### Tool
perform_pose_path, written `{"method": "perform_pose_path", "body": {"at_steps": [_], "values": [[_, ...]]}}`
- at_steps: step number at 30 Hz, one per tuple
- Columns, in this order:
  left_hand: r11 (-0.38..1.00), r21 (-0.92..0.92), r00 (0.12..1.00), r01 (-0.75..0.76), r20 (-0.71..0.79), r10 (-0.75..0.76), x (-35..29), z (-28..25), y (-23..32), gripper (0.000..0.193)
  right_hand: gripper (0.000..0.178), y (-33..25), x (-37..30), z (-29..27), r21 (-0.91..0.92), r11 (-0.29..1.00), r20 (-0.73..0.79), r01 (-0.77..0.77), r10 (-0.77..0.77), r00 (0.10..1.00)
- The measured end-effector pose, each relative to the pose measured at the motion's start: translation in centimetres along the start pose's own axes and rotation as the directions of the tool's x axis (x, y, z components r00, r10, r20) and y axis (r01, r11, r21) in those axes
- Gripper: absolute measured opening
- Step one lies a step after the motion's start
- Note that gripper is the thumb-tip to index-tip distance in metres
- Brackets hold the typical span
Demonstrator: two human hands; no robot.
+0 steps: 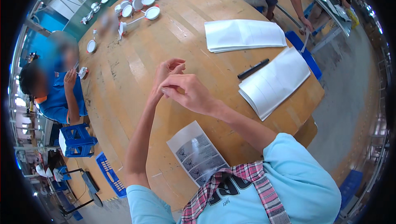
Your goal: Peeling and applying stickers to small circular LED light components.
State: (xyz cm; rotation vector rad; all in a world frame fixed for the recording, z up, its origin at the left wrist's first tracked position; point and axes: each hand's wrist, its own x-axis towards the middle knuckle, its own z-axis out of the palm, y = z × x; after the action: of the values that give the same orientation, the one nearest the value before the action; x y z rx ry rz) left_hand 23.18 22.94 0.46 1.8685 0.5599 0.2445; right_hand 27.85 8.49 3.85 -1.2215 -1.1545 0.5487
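Observation:
Above the middle of the wooden table [136, 96], my two hands are close together. My left hand [166, 72] is raised, its fingers loosely bent with a gap between them and nothing visible in them. In front of it, my right hand [187, 91] crosses the left wrist and hides part of that hand. Its fingers are closed in a pinch against the left wrist; whatever they grip is too small to make out. Below my hands lies a printed sheet [177, 143] with dark pictures, partly under my chest.
Right of my hands lie a black marker [253, 69] and two stacks of white sheets [243, 36] [276, 82]. Small round white fittings [137, 4] are heaped at the far left. A person in blue [57, 96] sits left beside a blue stool [76, 140]; others work far right.

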Motion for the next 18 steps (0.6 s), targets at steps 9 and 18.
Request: {"method": "perform_pose_path", "body": {"at_steps": [9,18], "values": [[0.97,-0.139,0.977,-0.2,0.041,0.207,-1.6,-0.4,-0.5,0.03,0.014,0.2,0.2,-0.2,0.055,0.995,-0.103,0.083,-0.077,0.992],[0.899,0.438,0.956,0.009,-0.269,0.122,7.3,-8.0,-4.9,0.028,0.014,6.9,-2.0,2.4,-0.213,0.962,-0.021,-0.169,0.169,0.985]]}}
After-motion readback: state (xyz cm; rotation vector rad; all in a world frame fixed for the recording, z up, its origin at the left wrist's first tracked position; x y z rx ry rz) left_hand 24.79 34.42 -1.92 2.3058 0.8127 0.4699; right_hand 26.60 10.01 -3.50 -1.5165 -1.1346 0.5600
